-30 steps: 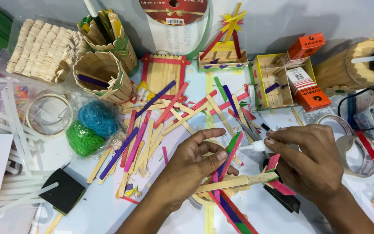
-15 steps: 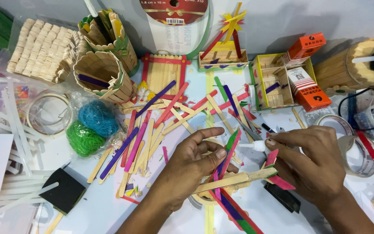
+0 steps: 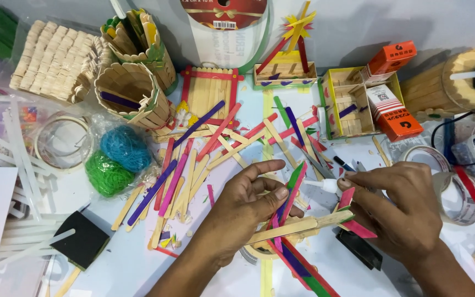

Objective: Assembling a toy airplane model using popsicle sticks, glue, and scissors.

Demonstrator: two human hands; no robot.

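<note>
Barely shifted since a moment ago: left hand pinching a bundle of coloured craft sticks over a plain wooden stick. Right hand curled round a small white glue nozzle, tip just beside the bundle, between both hands.

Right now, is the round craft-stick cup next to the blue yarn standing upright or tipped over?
Tipped. The craft-stick cup leans with its open mouth showing, a purple stick lying inside, beside the blue yarn.

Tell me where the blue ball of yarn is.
In the head view, the blue yarn ball sits left of centre on the table, just above the green yarn ball and below the stick-built cup.
</note>
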